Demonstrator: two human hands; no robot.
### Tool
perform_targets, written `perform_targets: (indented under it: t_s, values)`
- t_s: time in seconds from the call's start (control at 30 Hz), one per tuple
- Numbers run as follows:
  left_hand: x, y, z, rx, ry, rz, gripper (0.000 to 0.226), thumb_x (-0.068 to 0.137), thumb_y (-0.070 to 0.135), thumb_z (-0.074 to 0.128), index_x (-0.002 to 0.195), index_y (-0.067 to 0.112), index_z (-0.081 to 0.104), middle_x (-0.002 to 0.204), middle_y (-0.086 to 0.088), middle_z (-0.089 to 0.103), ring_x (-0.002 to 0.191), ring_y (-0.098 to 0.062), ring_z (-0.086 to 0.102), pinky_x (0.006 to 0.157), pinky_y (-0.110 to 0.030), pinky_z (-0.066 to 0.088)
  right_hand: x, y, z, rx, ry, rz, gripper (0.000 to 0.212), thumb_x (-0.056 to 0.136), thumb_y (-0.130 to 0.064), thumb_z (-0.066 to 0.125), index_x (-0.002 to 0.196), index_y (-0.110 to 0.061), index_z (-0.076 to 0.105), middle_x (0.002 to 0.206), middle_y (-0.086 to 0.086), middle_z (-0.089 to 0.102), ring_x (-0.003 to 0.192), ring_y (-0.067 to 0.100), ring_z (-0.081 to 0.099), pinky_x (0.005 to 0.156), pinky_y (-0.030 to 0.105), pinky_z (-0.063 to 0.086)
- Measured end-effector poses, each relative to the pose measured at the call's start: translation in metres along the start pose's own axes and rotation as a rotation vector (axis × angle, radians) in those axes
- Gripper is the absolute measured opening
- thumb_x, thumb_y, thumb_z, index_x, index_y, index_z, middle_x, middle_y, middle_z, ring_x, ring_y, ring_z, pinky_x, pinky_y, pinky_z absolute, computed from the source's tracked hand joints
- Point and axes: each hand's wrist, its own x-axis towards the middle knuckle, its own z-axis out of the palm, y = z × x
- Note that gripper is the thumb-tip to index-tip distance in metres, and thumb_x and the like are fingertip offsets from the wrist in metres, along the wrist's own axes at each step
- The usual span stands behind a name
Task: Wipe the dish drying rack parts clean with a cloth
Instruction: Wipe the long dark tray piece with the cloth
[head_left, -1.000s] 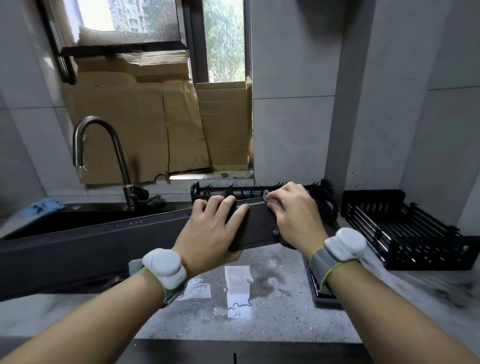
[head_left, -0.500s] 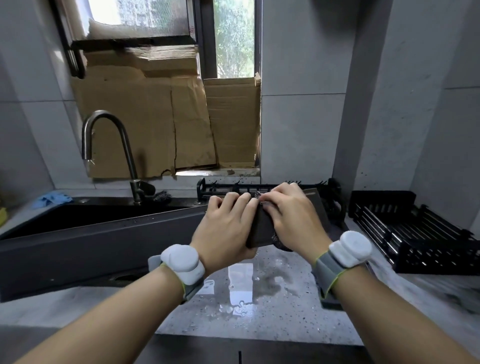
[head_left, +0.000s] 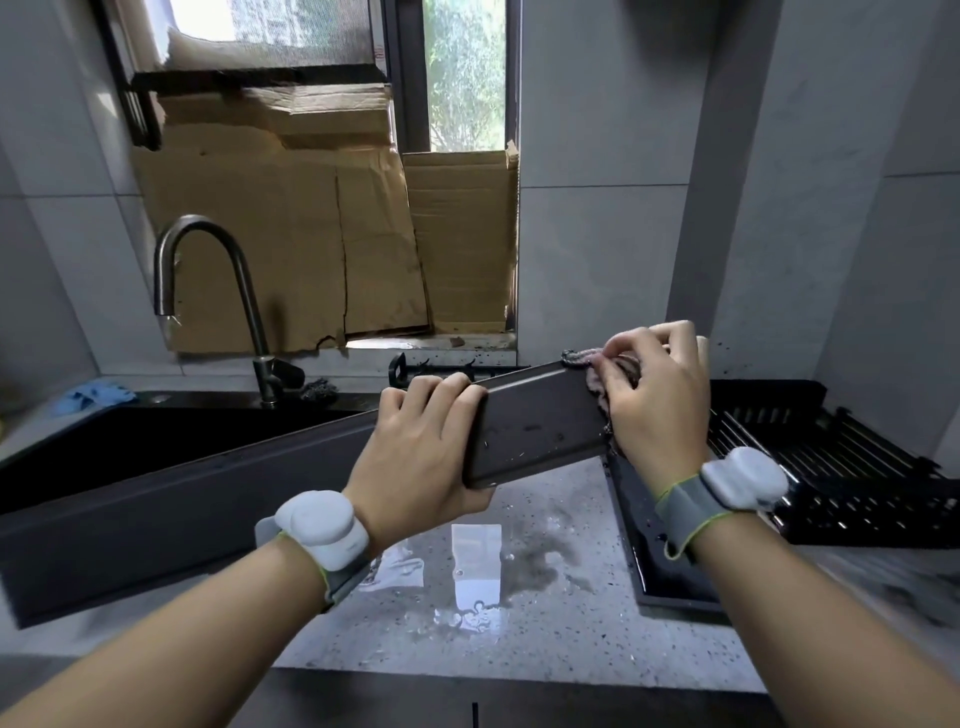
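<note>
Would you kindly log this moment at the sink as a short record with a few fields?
part being wiped: dark flat panel, held tilted above the counter
left hand: grips the panel's lower left end
right hand: presses a cloth against the panel's upper right end
panel surface: water droplets visible
other rack parts: black basket on the right; black tray beneath the right wrist
counter: wet, with puddles
sink side: faucet over the dark sink; blue rag at far left
</note>
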Motion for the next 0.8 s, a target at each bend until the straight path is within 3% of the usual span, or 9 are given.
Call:
perform_targets:
  t_s: [0.13, 0.23, 0.4, 0.53, 0.63, 0.73, 0.8]
  values:
    - [0.003, -0.002, -0.002, -0.022, 0.032, -0.016, 0.084, 0.067, 0.059, 0.066, 0.128, 0.002, 0.058, 0.128, -0.014, 0.058, 0.108, -0.037, 0.055, 0.08, -0.046, 0.042, -0.016, -0.001, 0.001, -0.049, -0.009, -0.04, 0.02, 0.098, -0.034, 0.059, 0.107, -0.021, 0.072, 0.105, 0.002, 0.047, 0.095, 0.026, 0.041, 0.087, 0.031, 0.039]
    - [0.004, -0.005, 0.0, -0.013, 0.036, -0.011, 0.083, 0.067, 0.058, 0.066, 0.127, 0.001, 0.059, 0.128, -0.014, 0.058, 0.107, -0.038, 0.055, 0.079, -0.046, 0.041, -0.028, 0.002, 0.002, -0.055, -0.088, -0.075, 0.031, 0.094, -0.024, 0.058, 0.122, -0.018, 0.068, 0.109, 0.004, 0.051, 0.097, 0.026, 0.041, 0.092, 0.032, 0.039]
    - [0.008, 0.003, 0.005, -0.052, 0.027, -0.05, 0.084, 0.067, 0.06, 0.067, 0.128, 0.003, 0.057, 0.128, -0.012, 0.057, 0.109, -0.036, 0.054, 0.08, -0.048, 0.042, -0.047, -0.013, 0.002, -0.054, -0.222, -0.183, 0.039, 0.081, 0.001, 0.064, 0.119, -0.006, 0.067, 0.107, 0.006, 0.057, 0.097, 0.026, 0.045, 0.087, 0.037, 0.043]
    - [0.01, 0.006, 0.008, -0.117, 0.032, -0.11, 0.084, 0.065, 0.057, 0.071, 0.129, 0.005, 0.055, 0.13, -0.011, 0.056, 0.112, -0.035, 0.054, 0.082, -0.048, 0.043, -0.055, -0.025, 0.0, 0.048, -0.304, -0.361, 0.031, 0.086, 0.001, 0.064, 0.116, -0.005, 0.069, 0.102, 0.006, 0.058, 0.096, 0.026, 0.047, 0.082, 0.035, 0.045]
    - [0.005, 0.0, 0.01, -0.124, 0.046, -0.12, 0.085, 0.066, 0.057, 0.07, 0.131, 0.004, 0.054, 0.131, -0.01, 0.054, 0.112, -0.034, 0.053, 0.082, -0.047, 0.042, -0.043, -0.02, -0.011, 0.065, -0.173, -0.275, 0.031, 0.089, 0.002, 0.062, 0.117, -0.008, 0.07, 0.103, 0.006, 0.054, 0.097, 0.023, 0.044, 0.087, 0.024, 0.038]
    - [0.004, -0.005, 0.007, -0.137, 0.073, -0.134, 0.084, 0.069, 0.057, 0.069, 0.131, 0.004, 0.053, 0.131, -0.01, 0.054, 0.113, -0.034, 0.052, 0.082, -0.048, 0.042, -0.028, -0.004, -0.018, -0.02, -0.016, -0.088, 0.033, 0.089, -0.001, 0.062, 0.12, -0.008, 0.068, 0.106, 0.009, 0.052, 0.099, 0.028, 0.043, 0.09, 0.031, 0.038]
    - [0.005, -0.006, 0.004, -0.15, 0.08, -0.141, 0.085, 0.068, 0.059, 0.068, 0.132, 0.005, 0.052, 0.131, -0.01, 0.053, 0.113, -0.034, 0.051, 0.083, -0.048, 0.042, -0.03, -0.001, -0.014, -0.069, -0.049, -0.064, 0.035, 0.088, -0.001, 0.063, 0.122, -0.006, 0.067, 0.108, 0.01, 0.052, 0.099, 0.029, 0.043, 0.09, 0.035, 0.039]
